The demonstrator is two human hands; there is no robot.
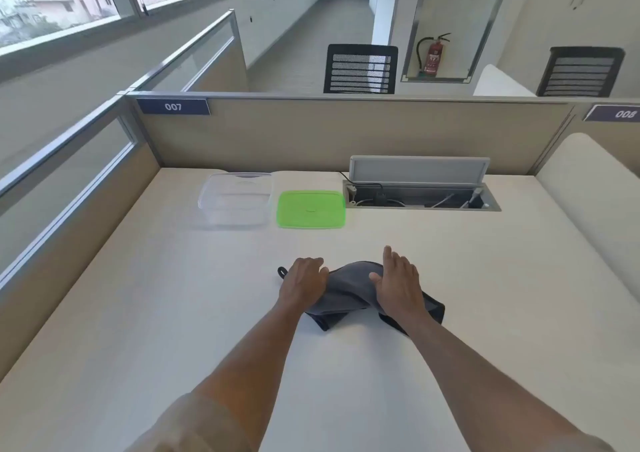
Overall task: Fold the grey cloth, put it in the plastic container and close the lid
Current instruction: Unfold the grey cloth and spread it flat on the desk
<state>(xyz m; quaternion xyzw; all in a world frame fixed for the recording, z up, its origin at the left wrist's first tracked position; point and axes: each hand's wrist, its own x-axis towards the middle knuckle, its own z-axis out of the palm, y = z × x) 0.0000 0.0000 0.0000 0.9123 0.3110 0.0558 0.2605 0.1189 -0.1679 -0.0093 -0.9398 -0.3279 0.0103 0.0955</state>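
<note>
Grey cloth [349,292] is lying bunched on the tabletop [450,261], both flat, open palms, left hand [304,283] and right hand [398,283], pressing it; smoothing edges square should be helping it fit the plastic container [235,199] beside the green lid [311,209].

head cam | faces forward-down | over desk [173,313] (close, wide-angle)

Container [235,200] left of lid [311,209], behind cloth [349,292].

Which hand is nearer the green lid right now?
Right hand, just nearer: lid lies ahead, slightly to its left. Left hand sits on the cloth too.
</note>
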